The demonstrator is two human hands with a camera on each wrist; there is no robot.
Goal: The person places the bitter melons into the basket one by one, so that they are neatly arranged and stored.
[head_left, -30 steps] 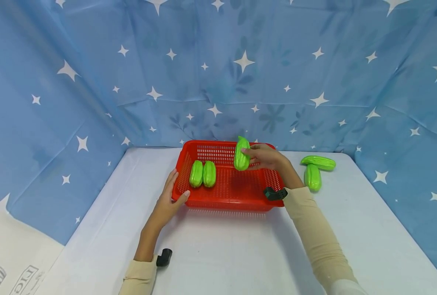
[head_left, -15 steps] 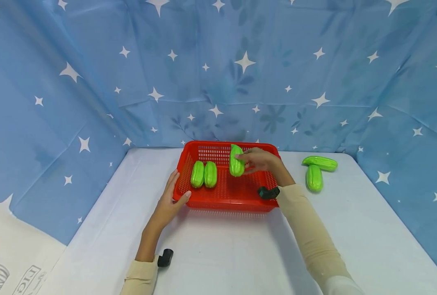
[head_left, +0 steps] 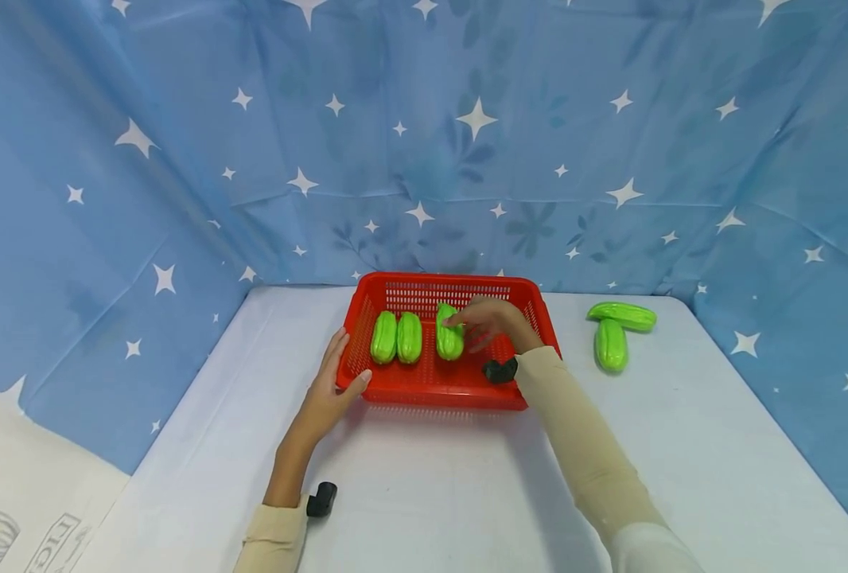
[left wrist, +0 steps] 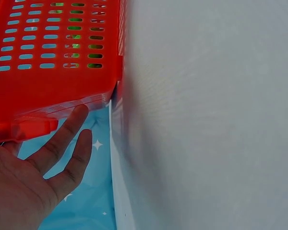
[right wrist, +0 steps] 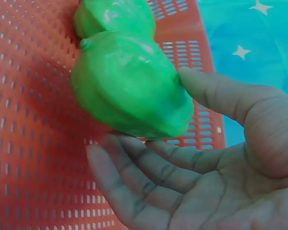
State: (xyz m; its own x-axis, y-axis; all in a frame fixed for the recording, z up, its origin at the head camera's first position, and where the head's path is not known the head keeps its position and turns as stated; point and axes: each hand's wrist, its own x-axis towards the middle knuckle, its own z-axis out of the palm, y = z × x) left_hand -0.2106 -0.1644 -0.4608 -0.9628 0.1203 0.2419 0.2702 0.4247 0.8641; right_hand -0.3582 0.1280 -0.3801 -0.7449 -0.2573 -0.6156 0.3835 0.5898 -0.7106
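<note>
A shiny green ridged gourd point(head_left: 449, 344) stands lengthwise in the red plastic basket point(head_left: 431, 393), and my right hand point(head_left: 487, 318) holds its right side. In the right wrist view the thumb presses one end of the gourd point(right wrist: 129, 86) while the curled fingers lie along its underside. Left of it, two similar gourds, one at the left point(head_left: 383, 338) and one beside it point(head_left: 410, 338), lie side by side in the basket. My left hand point(head_left: 326, 398) rests against the basket's left front corner, fingers stretched along the outer wall; the left wrist view shows them fairly straight.
Right of the basket, two more green gourds lie on the white table point(head_left: 438, 485): one crosswise point(head_left: 623, 315), the other pointing toward me point(head_left: 612, 347). A blue star-patterned curtain point(head_left: 424, 159) hangs behind the table and at both sides.
My right hand has moved left and down with the gourd, bringing it from above the basket's rear rim into the basket near the other two. The left hand has stayed put.
</note>
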